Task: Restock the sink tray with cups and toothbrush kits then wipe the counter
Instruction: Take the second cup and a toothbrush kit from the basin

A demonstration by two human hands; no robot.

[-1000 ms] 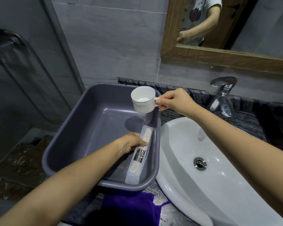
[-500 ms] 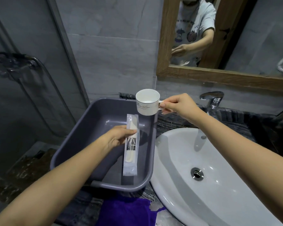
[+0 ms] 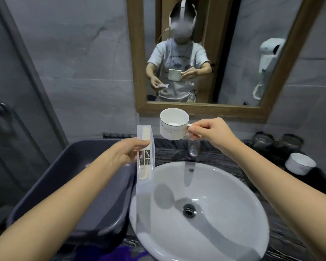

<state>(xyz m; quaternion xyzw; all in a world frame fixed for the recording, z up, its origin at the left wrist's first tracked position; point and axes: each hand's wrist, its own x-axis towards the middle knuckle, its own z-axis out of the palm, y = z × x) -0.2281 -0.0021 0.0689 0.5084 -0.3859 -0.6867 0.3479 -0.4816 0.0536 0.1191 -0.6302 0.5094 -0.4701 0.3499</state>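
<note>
My right hand (image 3: 210, 131) pinches the handle of a white cup (image 3: 173, 124) with dark script, held upright above the back of the white sink (image 3: 224, 223). My left hand (image 3: 128, 152) grips a long clear-wrapped toothbrush kit (image 3: 145, 162) near its upper end; the packet hangs upright over the sink's left rim. A grey plastic tub (image 3: 79, 166) stands on the counter to the left, below my left forearm. At the bottom edge a purple cloth (image 3: 124, 254) shows beside the sink.
A second white cup (image 3: 299, 163) lies upside down on the dark marble counter (image 3: 282, 240) at the right, with two dark jars (image 3: 277, 142) behind it. The tap (image 3: 193, 148) stands behind the sink under the held cup. A wood-framed mirror (image 3: 201, 110) hangs above.
Both hands rose and moved right, out of the grey tub, carrying the cup and the toothbrush kit over the sink. The view tilted up toward the mirror.
</note>
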